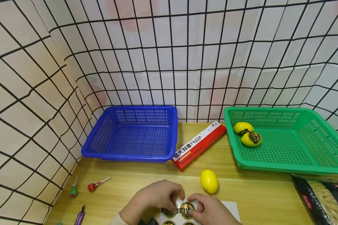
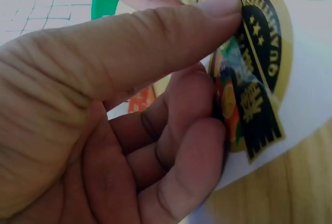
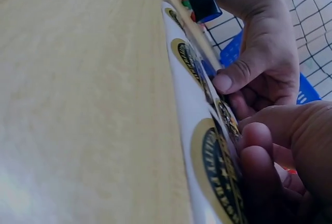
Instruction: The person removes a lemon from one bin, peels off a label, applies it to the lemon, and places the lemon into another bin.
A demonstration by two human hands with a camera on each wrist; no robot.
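A white sheet of round black-and-gold stickers [image 1: 230, 208] lies on the table in front of me. My left hand [image 1: 160, 197] grips the sheet from the left, its thumb [image 2: 197, 24] lying along a sticker and the other fingers curled below. From the right, my right hand [image 1: 211, 210] pinches at the edge of a round sticker [image 1: 187, 208] between the two hands. The fingertips of both hands are close together and partly cover the stickers. Just beyond them sits a plain yellow lemon [image 1: 209, 182].
Two lemons with labels [image 1: 251, 139] lie in a green basket [image 1: 270, 167] at the right. A blue basket [image 1: 129, 156] stands left, with a red pasta box [image 1: 200, 145] between. Lollipops [image 1: 92, 187] lie at left, a pasta bag [image 1: 321, 200] at right. Black wire-grid panels surround the back.
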